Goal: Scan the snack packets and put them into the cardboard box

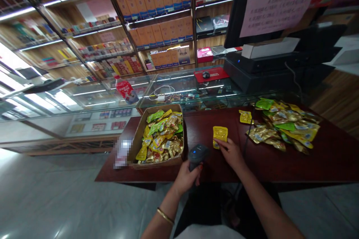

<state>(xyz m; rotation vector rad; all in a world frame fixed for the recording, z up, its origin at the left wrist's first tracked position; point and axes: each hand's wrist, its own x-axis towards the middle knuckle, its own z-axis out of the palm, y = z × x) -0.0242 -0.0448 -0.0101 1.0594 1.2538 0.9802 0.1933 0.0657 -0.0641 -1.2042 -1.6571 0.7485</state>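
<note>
My left hand (187, 175) is wrapped round the grip of a black barcode scanner (198, 152), which shows a small blue light. The scanner's head is over the table's front part. To its right, a yellow snack packet (220, 133) is pinched at its lower edge by the fingers of my right hand (231, 154). Left of the scanner stands an open cardboard box (183, 134) full of gold, yellow and green packets (164, 136). A heap of similar packets (286, 123) lies on the right, with one yellow packet (246, 117) just left of it.
The dark red table (199, 119) meets a glass display counter (106, 95) behind. A red-labelled bottle (126, 90) stands on the glass. Behind the heap are a monitor (237, 15) and a black cash drawer (252, 74). A dark cable (248, 134) crosses the table near my right hand.
</note>
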